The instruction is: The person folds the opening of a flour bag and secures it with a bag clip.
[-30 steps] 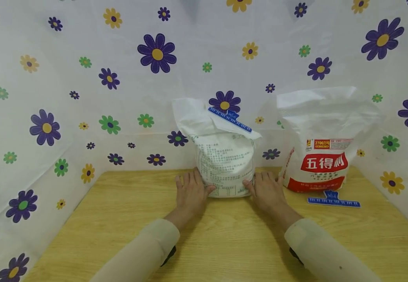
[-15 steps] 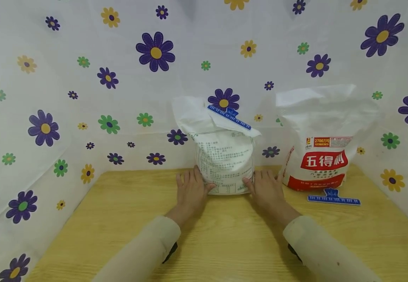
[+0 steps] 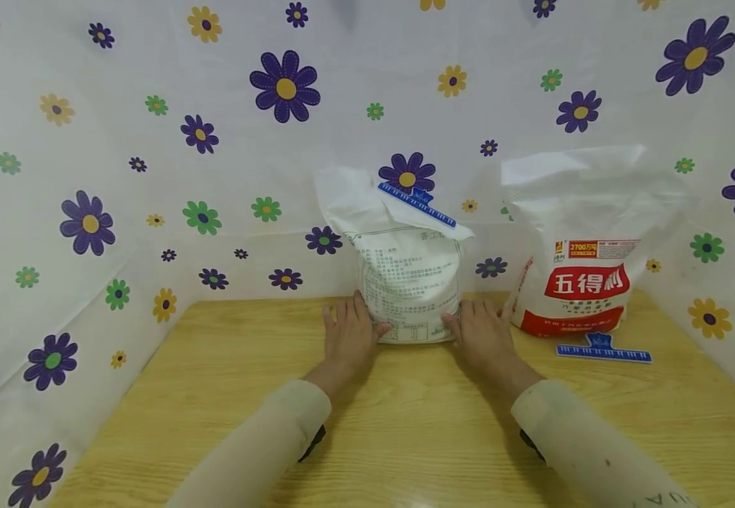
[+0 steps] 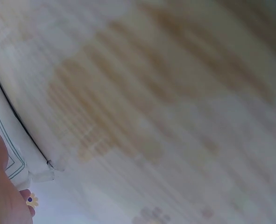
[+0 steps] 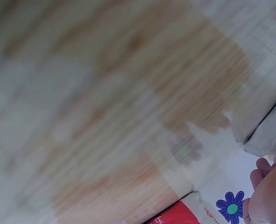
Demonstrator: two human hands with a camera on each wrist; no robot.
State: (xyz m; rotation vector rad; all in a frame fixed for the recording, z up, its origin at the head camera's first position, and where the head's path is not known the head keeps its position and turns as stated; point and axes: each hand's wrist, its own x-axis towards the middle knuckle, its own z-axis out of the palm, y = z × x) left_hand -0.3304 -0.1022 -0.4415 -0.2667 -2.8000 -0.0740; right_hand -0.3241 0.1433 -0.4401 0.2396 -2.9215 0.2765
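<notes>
A white flour bag [image 3: 408, 282] with small green print stands at the back of the wooden table, its top folded over. A blue clip [image 3: 416, 204] with a piano-key pattern sits slanted on the fold. My left hand [image 3: 350, 335] touches the bag's lower left side, fingers extended along it and the thumb at the front. On the lower right side my right hand [image 3: 484, 335] rests in the same way. In the left wrist view a piece of the bag [image 4: 16, 163] shows beside the hand; the right wrist view also shows a corner of the bag [image 5: 261, 135].
A second flour bag [image 3: 573, 282], white with red print and an unfolded top, stands to the right. Another blue clip [image 3: 604, 349] lies on the table [image 3: 418, 437] before it. A flower-printed cloth [image 3: 342, 42] hangs behind and at both sides.
The head view has shifted slightly. Both hands stay at the bag's sides, and the bag and clips show no clear movement on the table.
</notes>
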